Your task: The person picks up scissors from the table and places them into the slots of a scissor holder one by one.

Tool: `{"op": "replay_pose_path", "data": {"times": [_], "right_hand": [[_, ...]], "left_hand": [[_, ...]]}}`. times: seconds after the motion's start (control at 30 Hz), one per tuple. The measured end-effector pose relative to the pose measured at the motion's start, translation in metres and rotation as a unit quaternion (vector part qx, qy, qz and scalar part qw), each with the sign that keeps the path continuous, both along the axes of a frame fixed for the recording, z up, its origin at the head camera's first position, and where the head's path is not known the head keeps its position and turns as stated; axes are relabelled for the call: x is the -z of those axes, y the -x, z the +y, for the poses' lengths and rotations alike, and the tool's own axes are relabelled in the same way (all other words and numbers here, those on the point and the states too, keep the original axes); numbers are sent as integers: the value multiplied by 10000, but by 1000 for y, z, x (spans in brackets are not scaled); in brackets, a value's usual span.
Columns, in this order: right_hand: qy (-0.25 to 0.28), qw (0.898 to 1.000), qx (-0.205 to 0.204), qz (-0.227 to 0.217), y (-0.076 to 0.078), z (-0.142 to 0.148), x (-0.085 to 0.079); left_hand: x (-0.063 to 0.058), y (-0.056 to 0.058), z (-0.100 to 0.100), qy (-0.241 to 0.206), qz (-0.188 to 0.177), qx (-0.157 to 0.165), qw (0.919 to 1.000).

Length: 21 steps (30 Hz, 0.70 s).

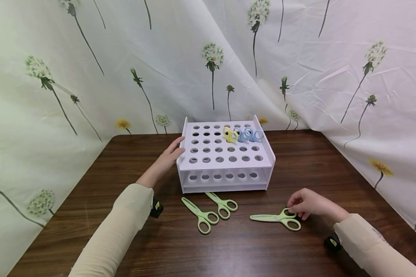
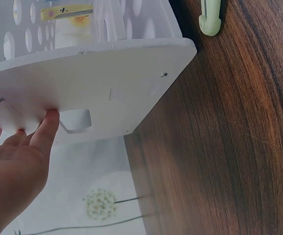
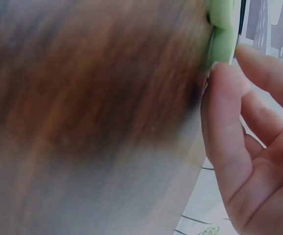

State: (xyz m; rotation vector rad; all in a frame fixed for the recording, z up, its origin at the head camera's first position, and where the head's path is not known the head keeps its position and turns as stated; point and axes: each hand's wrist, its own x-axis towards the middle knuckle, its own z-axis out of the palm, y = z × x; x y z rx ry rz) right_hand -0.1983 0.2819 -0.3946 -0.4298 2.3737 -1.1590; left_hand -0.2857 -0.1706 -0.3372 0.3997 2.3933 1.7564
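Observation:
A white rack (image 1: 225,188) with rows of round holes stands at mid-table. My left hand (image 1: 168,157) rests its fingertips on the rack's left side panel, just beside an oblong cutout in the left wrist view. With thumb and fingertips my right hand (image 1: 310,203) pinches the upper handle ring of green scissors (image 1: 276,218), which lie with their blade end pointing left. Two more pairs, green scissors (image 1: 197,211) and green scissors (image 1: 222,201), lie in front of the rack. Yellow scissors (image 1: 232,136) and two blue pairs (image 1: 244,136) stand in the rack, handles up.
The dark wooden table (image 1: 152,246) extends around the rack. Behind and beside it hangs a white curtain (image 1: 180,88) with dandelion prints. The rack has raised side panels (image 1: 268,150) and a lower shelf with holes.

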Motion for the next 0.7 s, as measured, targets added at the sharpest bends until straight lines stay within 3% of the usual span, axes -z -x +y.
{"op": "replay_pose_path", "data": {"times": [0.23,0.7], "right_hand": [[-191,9998,-38,-42,1,1,1],[-219,9996,-89,159,1,2,1]], "left_hand": [[0,-1,0,148,37,-86,9998],[0,0,1,28,58,18,10000]]}}
